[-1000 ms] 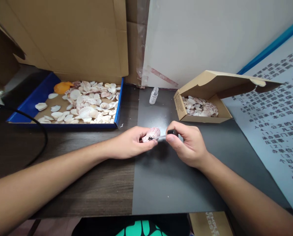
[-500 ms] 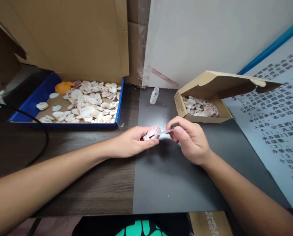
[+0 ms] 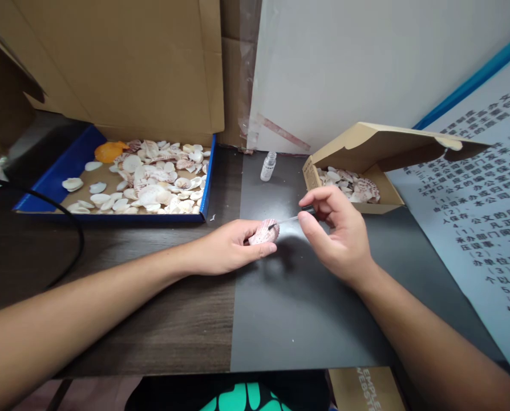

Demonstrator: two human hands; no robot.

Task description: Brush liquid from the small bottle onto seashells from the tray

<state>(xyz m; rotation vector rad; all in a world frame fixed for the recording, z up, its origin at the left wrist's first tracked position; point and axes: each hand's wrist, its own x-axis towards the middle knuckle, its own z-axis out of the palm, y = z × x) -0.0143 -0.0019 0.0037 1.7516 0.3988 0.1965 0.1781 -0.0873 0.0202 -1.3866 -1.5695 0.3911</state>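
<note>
My left hand (image 3: 227,248) is closed on a pink-and-white ribbed scallop shell (image 3: 263,233), gripped between thumb and fingers above the desk. Between the thumb and fingers of my right hand (image 3: 336,234) is the black cap of a small applicator brush (image 3: 288,219). Its clear stem points left, and the dark tip lies at the shell's ribbed face. Behind the hands stands a small clear glass bottle (image 3: 268,167), upright and uncapped, with a printed label.
A blue-edged cardboard box (image 3: 207,197) at the left holds many shells, one of them orange. A smaller cardboard box (image 3: 312,174) with shells stands at the right, lid raised. A black cable (image 3: 77,225) curves over the desk's left side. Printed paper (image 3: 464,228) lies at far right.
My right hand has shifted right and slightly up, its fingers more extended. The brush tip has slid from the shell's middle toward its right edge. My left hand and shell have hardly moved.
</note>
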